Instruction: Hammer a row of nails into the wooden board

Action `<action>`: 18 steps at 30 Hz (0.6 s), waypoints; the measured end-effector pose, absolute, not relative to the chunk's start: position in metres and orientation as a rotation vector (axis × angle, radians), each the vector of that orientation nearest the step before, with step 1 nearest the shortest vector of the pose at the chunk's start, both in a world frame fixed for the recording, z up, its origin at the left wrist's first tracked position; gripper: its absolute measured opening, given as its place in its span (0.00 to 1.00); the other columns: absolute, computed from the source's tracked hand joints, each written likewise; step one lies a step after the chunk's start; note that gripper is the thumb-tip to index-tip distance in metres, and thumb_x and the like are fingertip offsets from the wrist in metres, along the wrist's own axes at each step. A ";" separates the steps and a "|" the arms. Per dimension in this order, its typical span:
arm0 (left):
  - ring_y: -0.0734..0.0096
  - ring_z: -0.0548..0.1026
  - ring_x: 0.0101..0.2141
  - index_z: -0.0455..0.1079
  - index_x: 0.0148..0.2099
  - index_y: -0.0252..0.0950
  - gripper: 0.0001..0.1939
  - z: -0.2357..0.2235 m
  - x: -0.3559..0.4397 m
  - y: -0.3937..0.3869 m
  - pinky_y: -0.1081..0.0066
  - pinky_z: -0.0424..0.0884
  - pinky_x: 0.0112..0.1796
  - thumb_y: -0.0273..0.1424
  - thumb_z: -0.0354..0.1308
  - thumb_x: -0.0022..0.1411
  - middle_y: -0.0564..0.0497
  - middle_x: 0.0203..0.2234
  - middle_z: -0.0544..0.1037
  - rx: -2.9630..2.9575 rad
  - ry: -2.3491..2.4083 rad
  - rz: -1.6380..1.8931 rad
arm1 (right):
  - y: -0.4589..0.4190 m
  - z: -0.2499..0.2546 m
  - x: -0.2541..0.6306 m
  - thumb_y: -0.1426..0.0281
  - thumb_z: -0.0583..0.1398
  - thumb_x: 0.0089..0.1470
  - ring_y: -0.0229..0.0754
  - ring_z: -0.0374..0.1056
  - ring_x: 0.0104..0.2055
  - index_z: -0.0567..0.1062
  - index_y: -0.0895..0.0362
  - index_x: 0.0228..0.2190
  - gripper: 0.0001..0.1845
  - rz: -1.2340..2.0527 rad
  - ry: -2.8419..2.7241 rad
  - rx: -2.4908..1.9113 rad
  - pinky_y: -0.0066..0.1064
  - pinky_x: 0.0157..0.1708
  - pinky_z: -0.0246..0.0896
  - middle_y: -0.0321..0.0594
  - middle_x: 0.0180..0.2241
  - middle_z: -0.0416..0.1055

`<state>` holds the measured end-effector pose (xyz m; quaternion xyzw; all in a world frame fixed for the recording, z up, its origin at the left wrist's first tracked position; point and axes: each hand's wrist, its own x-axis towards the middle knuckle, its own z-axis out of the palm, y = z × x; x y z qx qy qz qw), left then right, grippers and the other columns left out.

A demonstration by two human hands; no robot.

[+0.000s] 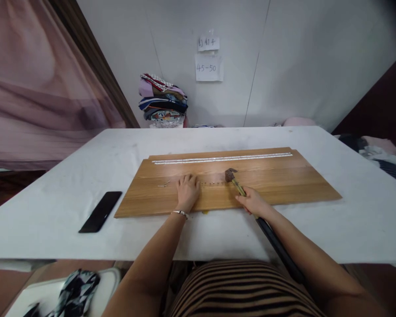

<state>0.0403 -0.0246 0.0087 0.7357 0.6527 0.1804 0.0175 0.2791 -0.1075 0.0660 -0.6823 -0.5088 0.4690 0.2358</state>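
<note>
Brown board (277, 180) bears a spread left hand (188, 190); right hand (253, 202) grips a likely head-heavy hammer (273, 239), best held lower

Between the left fingers (186, 178) and the right fingers (240, 200), I see a row of nails (214, 182) and the hammer (229, 175) barring the way. Loose nails (162, 186) lie just left of the left fingers (easy to brush against). Ahead of both, bare board (264, 171) leaves passage up to the white strips (221, 159); right of the right fingers is open too.
</note>
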 end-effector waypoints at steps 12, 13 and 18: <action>0.53 0.69 0.55 0.76 0.48 0.39 0.14 0.011 0.041 -0.025 0.54 0.62 0.56 0.32 0.51 0.67 0.42 0.55 0.76 2.272 2.022 0.575 | -0.108 0.064 0.281 0.75 0.56 0.61 0.33 0.52 0.11 0.61 0.53 0.31 0.09 1.281 -1.423 -1.864 0.23 0.14 0.44 0.21 0.09 0.55; 0.53 0.69 0.55 0.76 0.48 0.39 0.14 0.011 0.042 -0.025 0.54 0.62 0.56 0.32 0.51 0.67 0.42 0.55 0.76 2.275 2.022 0.580 | -0.108 0.065 0.281 0.75 0.56 0.61 0.33 0.52 0.11 0.61 0.53 0.31 0.09 1.277 -1.421 -1.860 0.23 0.14 0.45 0.21 0.09 0.55; 0.53 0.69 0.56 0.76 0.48 0.39 0.14 0.010 0.041 -0.025 0.53 0.62 0.57 0.32 0.51 0.67 0.42 0.55 0.75 2.268 2.028 0.567 | -0.108 0.062 0.281 0.75 0.56 0.61 0.33 0.51 0.11 0.61 0.52 0.30 0.09 1.281 -1.432 -1.848 0.24 0.14 0.45 0.22 0.09 0.55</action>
